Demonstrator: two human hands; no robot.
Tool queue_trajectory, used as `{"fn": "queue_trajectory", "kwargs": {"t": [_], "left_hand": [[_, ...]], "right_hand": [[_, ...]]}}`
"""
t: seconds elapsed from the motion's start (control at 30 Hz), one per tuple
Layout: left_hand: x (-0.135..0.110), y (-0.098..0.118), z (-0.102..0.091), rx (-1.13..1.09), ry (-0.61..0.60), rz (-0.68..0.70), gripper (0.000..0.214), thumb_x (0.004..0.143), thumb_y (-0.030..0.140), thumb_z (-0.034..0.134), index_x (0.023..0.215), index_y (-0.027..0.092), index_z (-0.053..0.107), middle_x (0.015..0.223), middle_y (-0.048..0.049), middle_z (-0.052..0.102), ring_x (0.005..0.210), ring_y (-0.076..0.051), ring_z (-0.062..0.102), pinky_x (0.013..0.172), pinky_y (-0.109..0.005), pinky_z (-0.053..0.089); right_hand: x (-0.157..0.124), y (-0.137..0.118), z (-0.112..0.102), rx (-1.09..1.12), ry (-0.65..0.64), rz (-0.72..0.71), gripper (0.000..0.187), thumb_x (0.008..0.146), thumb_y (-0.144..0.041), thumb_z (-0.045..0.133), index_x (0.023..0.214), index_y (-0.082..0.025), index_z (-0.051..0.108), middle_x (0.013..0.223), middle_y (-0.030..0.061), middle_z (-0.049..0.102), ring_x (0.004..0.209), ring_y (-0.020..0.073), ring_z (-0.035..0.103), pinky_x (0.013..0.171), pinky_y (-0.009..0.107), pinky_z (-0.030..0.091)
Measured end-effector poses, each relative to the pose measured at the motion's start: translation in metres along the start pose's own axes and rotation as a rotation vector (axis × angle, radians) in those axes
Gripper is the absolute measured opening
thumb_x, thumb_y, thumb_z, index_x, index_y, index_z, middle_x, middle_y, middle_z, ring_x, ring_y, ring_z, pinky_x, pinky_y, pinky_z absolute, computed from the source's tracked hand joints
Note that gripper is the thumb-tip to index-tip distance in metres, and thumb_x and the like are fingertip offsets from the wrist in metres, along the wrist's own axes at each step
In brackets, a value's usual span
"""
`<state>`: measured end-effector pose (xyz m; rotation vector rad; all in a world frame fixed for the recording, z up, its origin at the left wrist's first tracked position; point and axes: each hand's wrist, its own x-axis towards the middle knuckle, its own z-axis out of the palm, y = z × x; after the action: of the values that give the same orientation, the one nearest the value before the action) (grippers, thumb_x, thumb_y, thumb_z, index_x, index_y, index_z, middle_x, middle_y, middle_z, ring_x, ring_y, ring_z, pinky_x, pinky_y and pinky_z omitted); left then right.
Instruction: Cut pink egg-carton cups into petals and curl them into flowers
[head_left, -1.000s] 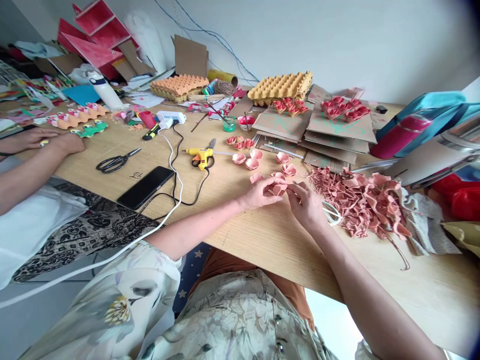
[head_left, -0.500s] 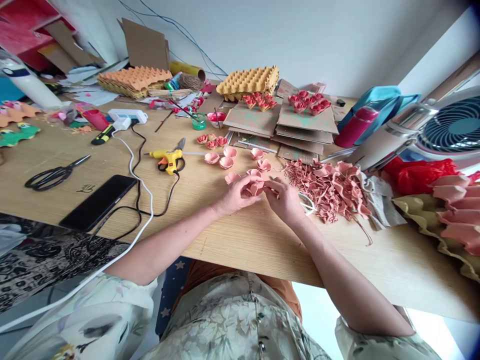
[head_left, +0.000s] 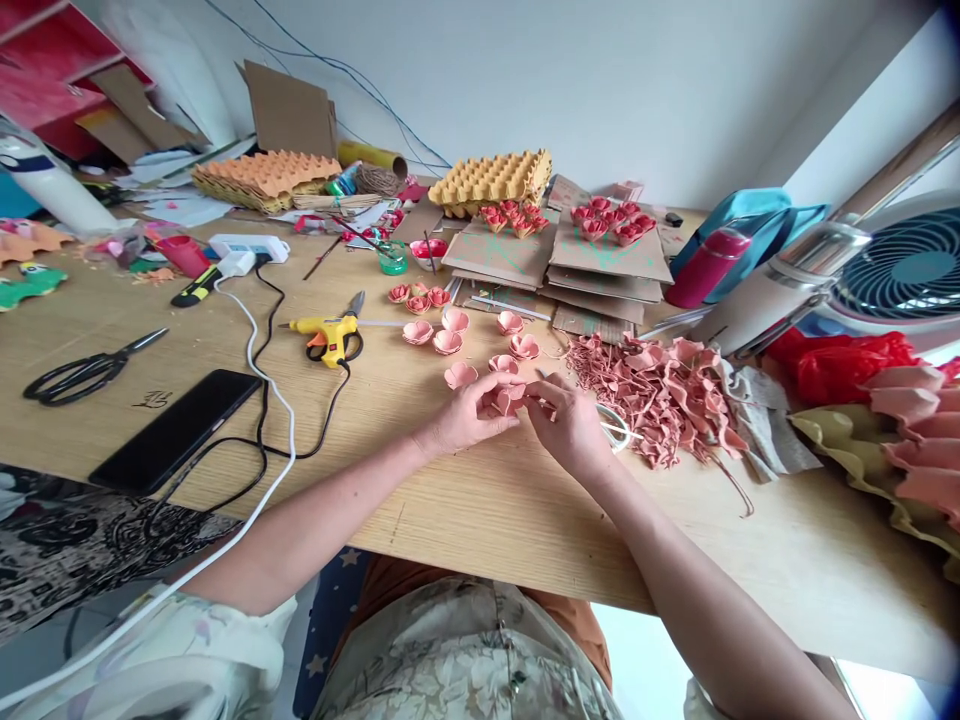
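Between my hands is a pink egg-carton flower cup (head_left: 507, 400), its petals partly covered by fingers. My left hand (head_left: 472, 412) holds it from the left, thumb below and fingers above. With pinched fingertips, my right hand (head_left: 564, 418) grips the cup's right edge; some thin tool may stick out above these fingers, too small to make out. Several matching pink cups (head_left: 448, 342) stand just beyond my hands. Beside my right wrist lie a white ring-shaped item (head_left: 615, 428) and a heap of pink carton scraps (head_left: 660, 400).
A yellow glue gun (head_left: 326, 338), black scissors (head_left: 97, 365) and a phone (head_left: 176, 430) lie to the left, with cords across the table. Cardboard sheets (head_left: 502, 255) bearing red flowers stand behind. Bottles, a fan (head_left: 907, 255) and pink egg trays (head_left: 922, 430) line the right.
The camera view has tilted slightly, so the table appears lower. Both hands stay at the flower cup, which seems turned a little between the fingers.
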<state>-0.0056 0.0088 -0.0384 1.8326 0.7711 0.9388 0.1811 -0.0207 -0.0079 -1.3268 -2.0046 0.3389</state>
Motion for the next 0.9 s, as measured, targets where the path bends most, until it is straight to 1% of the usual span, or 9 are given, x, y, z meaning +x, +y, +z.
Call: {"fn": "queue_trajectory", "kwargs": {"t": [0.13, 0.27, 0.33, 0.47, 0.57, 0.7, 0.9], "left_hand": [[0.002, 0.001, 0.000, -0.112, -0.017, 0.012, 0.052, 0.079, 0.031, 0.073, 0.125, 0.017, 0.053, 0.116, -0.0097, 0.063, 0.099, -0.019, 0.062, 0.084, -0.030, 0.052], [0.002, 0.008, -0.001, -0.208, 0.000, -0.044, 0.040, 0.088, 0.035, 0.062, 0.121, 0.015, 0.055, 0.105, -0.0101, 0.069, 0.094, -0.020, 0.067, 0.078, -0.030, 0.055], [0.001, 0.011, -0.002, -0.253, -0.010, -0.063, 0.038, 0.090, 0.035, 0.059, 0.122, 0.015, 0.054, 0.105, -0.0103, 0.070, 0.094, -0.020, 0.068, 0.078, -0.030, 0.056], [0.000, 0.014, -0.002, -0.259, -0.015, -0.080, 0.035, 0.089, 0.031, 0.062, 0.120, 0.015, 0.056, 0.107, -0.0104, 0.070, 0.100, -0.021, 0.068, 0.086, -0.032, 0.055], [0.000, 0.016, 0.000, -0.278, -0.021, -0.104, 0.033, 0.089, 0.029, 0.062, 0.118, 0.014, 0.057, 0.108, -0.0110, 0.068, 0.103, -0.022, 0.067, 0.088, -0.032, 0.055], [0.000, 0.017, 0.000, -0.306, -0.028, -0.109, 0.032, 0.089, 0.029, 0.062, 0.118, 0.014, 0.057, 0.111, -0.0113, 0.066, 0.104, -0.021, 0.067, 0.086, -0.031, 0.056], [0.001, 0.020, -0.001, -0.233, -0.004, -0.104, 0.032, 0.092, 0.032, 0.057, 0.118, 0.013, 0.058, 0.102, -0.0101, 0.068, 0.100, -0.021, 0.068, 0.083, -0.030, 0.057]], "right_hand": [[0.000, 0.001, 0.000, -0.030, 0.004, -0.005, 0.019, 0.088, -0.020, 0.054, 0.096, -0.022, 0.071, 0.080, -0.0001, 0.056, 0.059, 0.0101, 0.051, 0.064, 0.022, 0.040], [0.000, -0.001, -0.001, -0.028, -0.015, 0.011, 0.021, 0.088, -0.017, 0.053, 0.100, -0.022, 0.069, 0.086, 0.0010, 0.061, 0.059, 0.0099, 0.052, 0.063, 0.022, 0.040], [0.000, -0.002, -0.001, -0.013, -0.021, 0.020, 0.022, 0.088, -0.016, 0.052, 0.102, -0.022, 0.068, 0.090, 0.0016, 0.062, 0.061, 0.0102, 0.054, 0.063, 0.022, 0.041], [0.002, -0.003, -0.002, -0.035, -0.026, 0.030, 0.020, 0.090, -0.018, 0.050, 0.097, -0.021, 0.068, 0.088, 0.0019, 0.061, 0.060, 0.0107, 0.055, 0.062, 0.022, 0.041], [0.002, -0.001, -0.001, -0.058, -0.028, 0.031, 0.019, 0.089, -0.018, 0.050, 0.094, -0.022, 0.068, 0.087, 0.0019, 0.061, 0.061, 0.0112, 0.055, 0.063, 0.023, 0.041], [0.000, 0.001, 0.002, -0.067, -0.045, 0.041, 0.020, 0.089, -0.017, 0.049, 0.095, -0.022, 0.068, 0.092, 0.0023, 0.062, 0.061, 0.0104, 0.055, 0.061, 0.022, 0.040], [-0.002, -0.002, 0.002, -0.154, -0.062, 0.008, 0.021, 0.093, -0.021, 0.046, 0.096, -0.023, 0.067, 0.090, 0.0022, 0.059, 0.058, 0.0098, 0.051, 0.058, 0.022, 0.038]]}}
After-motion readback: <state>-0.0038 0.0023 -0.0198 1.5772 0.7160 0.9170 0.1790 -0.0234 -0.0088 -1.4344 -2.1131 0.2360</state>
